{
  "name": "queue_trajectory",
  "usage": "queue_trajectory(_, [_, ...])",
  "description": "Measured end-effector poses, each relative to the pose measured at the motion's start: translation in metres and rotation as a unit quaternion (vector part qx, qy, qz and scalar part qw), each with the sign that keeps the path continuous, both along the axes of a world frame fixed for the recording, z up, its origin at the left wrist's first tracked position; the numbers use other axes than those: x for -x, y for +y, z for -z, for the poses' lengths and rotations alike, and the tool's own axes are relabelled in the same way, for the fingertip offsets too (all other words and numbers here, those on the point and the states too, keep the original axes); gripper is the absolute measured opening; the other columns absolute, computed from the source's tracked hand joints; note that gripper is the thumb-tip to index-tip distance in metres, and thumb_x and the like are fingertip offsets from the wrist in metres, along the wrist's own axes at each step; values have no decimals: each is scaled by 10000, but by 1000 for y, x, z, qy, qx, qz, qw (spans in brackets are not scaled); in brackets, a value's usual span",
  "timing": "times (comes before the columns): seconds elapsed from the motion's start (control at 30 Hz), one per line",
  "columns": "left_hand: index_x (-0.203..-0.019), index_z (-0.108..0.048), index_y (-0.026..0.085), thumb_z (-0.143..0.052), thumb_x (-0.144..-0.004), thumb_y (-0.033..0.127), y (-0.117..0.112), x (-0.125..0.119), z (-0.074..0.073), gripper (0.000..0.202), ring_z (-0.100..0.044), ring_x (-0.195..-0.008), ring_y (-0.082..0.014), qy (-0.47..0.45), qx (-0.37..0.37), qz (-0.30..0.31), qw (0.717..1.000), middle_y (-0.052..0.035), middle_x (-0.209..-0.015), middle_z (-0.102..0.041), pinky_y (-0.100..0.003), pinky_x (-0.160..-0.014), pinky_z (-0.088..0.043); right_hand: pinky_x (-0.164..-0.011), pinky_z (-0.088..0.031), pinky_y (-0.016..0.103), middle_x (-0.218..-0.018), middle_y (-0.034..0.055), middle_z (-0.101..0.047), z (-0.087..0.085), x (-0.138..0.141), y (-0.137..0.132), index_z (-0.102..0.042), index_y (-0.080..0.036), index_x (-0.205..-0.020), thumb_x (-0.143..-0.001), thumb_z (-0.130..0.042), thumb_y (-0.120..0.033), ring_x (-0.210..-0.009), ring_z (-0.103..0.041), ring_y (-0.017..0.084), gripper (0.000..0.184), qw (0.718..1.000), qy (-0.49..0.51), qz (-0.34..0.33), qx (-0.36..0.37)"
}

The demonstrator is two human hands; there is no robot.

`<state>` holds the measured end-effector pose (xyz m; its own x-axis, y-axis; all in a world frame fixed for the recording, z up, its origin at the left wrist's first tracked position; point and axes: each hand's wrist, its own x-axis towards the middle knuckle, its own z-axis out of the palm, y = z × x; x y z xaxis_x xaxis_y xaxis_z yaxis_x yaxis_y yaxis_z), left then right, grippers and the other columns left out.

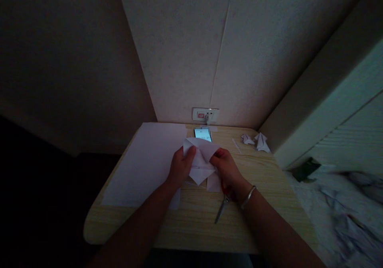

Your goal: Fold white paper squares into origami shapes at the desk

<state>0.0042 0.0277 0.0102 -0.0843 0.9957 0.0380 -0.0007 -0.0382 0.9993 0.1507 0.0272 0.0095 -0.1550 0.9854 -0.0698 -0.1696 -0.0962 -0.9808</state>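
Observation:
Both my hands hold a partly folded white paper [201, 156] just above a light wooden table [197, 224]. My left hand [180, 167] pinches its left side, thumb on top. My right hand [226, 169], a metal bangle on the wrist, pinches its right side. The paper shows several creases and a point hanging down between my hands. Red-handled scissors [223, 204] lie on the table under my right wrist, blades pointing toward me.
A large white sheet [143, 164] covers the table's left part. A lit phone [202, 134] lies at the back by a wall socket [205, 115]. Two small folded paper figures [255, 141] sit at the back right. A bed with rumpled cloth [344, 216] lies to the right.

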Motion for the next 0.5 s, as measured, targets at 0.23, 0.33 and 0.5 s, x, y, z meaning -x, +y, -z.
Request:
queue_trajectory(0.23, [-830, -538, 197, -553, -790, 425, -5, -1, -7, 232, -476, -598, -110, -22, -54, 39, 998, 27, -688, -542, -206, -549, -379, -458, -369, 212, -585, 0, -645, -6, -6, 1, -706, -157, -712, -616, -712, -305, -474, -512, 104, 176, 998, 42, -12, 53])
queue_trajectory(0.33, [-763, -511, 200, -555, -776, 474, -5, 0, -9, 278, -446, -565, -106, -52, -49, 52, 996, 32, -639, -500, -210, -530, -371, -456, -370, 210, -573, -2, -637, -9, -6, 1, -701, -159, -694, -595, -736, -327, -478, -503, 103, 198, 997, 63, 3, 53])
queue_trajectory(0.5, [-691, -545, 172, -492, -779, 561, -3, 1, -4, 402, -487, -594, -125, -149, -16, 85, 985, 10, -616, -515, -240, -578, -405, -461, -366, 213, -578, 4, -648, -7, -7, 2, -699, -158, -685, -586, -742, -301, -466, -492, 99, 180, 995, 88, -5, 42])
